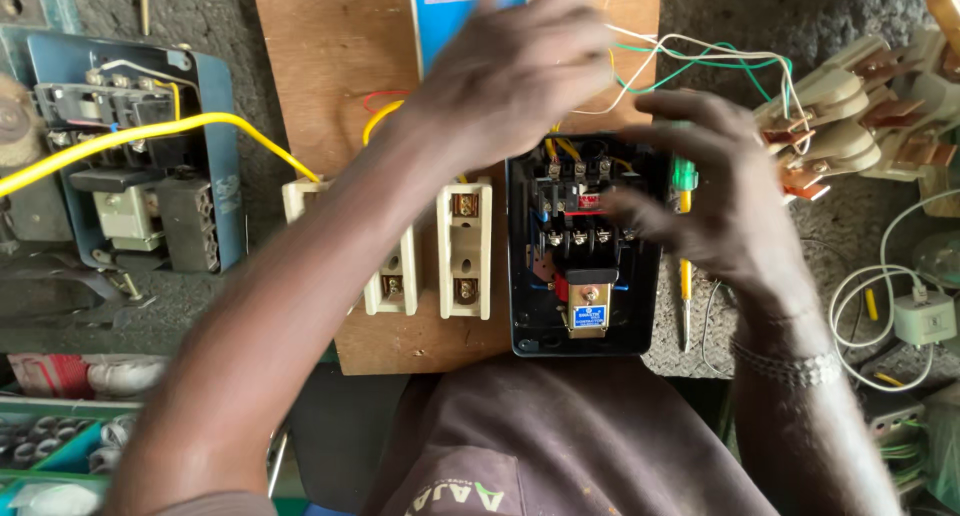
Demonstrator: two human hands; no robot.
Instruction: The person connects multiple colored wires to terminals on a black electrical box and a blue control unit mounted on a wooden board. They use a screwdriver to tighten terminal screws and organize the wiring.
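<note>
Blue box: metal box (pixel 215 166) with old switch parts is lying far left, lid off, well apart from both hands.
Yellow wire: thick yellow wire (pixel 150 134) is running from the left edge, over the blue box, toward the wooden board (pixel 320 56).
White blocks: three cream fuse holders (pixel 465 246) are sitting in a row on the board; the left arm is lying across two of them and hiding parts of them.
Left hand: left hand (pixel 515 71) is hovering above the top of the black box, fingers curled; I cannot tell if its grip is holding a wire, because the hand is blurred.
Black box: open black starter box (pixel 585 246) is sitting on the right part of the board, between the two hands.
Right hand: right hand (pixel 715 201) is gripping a green and yellow screwdriver (pixel 684 226), with fingertips touching the box's right side.
Thin wires: white and green wires (pixel 700 56) are looping out from behind the left hand toward the right.
Danger: the screwdriver tip is pointing down beside the box and could slip; loose thin wires could be snagging on fingers and pulling out; bare metal screws are sitting close to fingertips.
In the way: the left arm is blocking the view of the board's middle.
Right side: cream switch parts with copper blades (pixel 850 116) and a small white plug (pixel 925 318) are lying on the grey desk (pixel 820 16).
</note>
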